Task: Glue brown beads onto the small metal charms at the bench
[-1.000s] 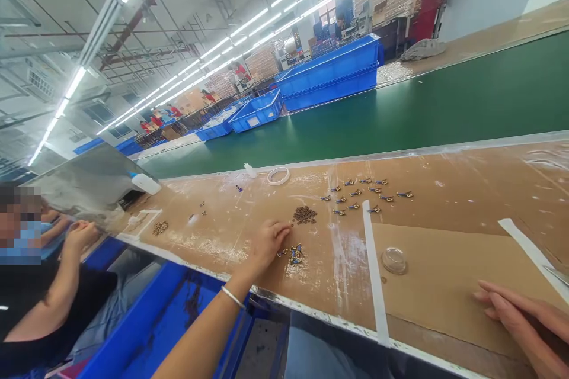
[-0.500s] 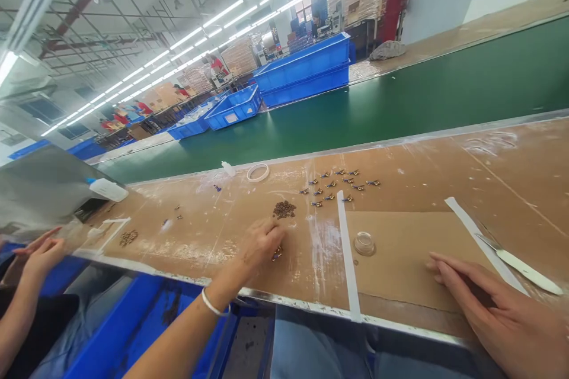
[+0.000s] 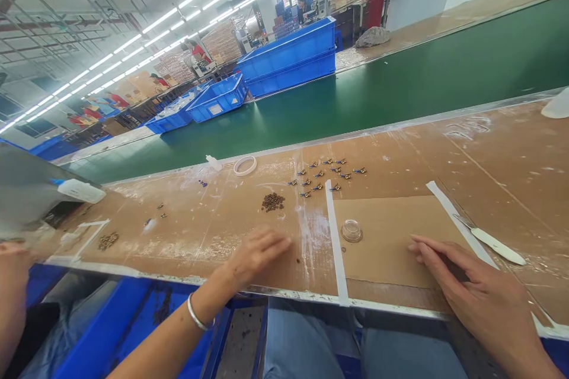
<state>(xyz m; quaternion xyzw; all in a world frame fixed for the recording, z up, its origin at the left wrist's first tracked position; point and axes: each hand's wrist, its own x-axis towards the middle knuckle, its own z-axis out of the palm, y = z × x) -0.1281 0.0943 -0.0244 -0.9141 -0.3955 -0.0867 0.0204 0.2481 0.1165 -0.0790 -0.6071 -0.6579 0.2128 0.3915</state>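
Note:
My left hand (image 3: pixel 256 257) is low over the brown tabletop (image 3: pixel 231 213), palm down, its slightly blurred fingers stretched to the right. The space beneath it is hidden. A tiny brown piece (image 3: pixel 297 260) lies just beyond its fingertips. Above the hand is a pile of small round brown pieces (image 3: pixel 272 202). Several small blue-and-gold pieces (image 3: pixel 319 174) are spread in loose rows farther back. My right hand (image 3: pixel 482 290) hovers or rests at the right of a taped cardboard sheet (image 3: pixel 382 260), fingers extended, holding nothing visible. A clear round plastic cup (image 3: pixel 351 230) stands on that sheet.
A knife (image 3: pixel 498 246) with a pale handle lies right of the sheet. A tape ring (image 3: pixel 245 166) and a small white bottle (image 3: pixel 214 163) sit near the green conveyor belt (image 3: pixel 284 121). Blue crates (image 3: pixel 288 65) stand beyond it. Another person's hand (image 3: pixel 15 266) shows at far left.
My left hand has shifted down and its fingers have straightened from a bunched grip. The small blue-and-gold piece beside it is out of sight. My right hand stays over the sheet; the view has swung right.

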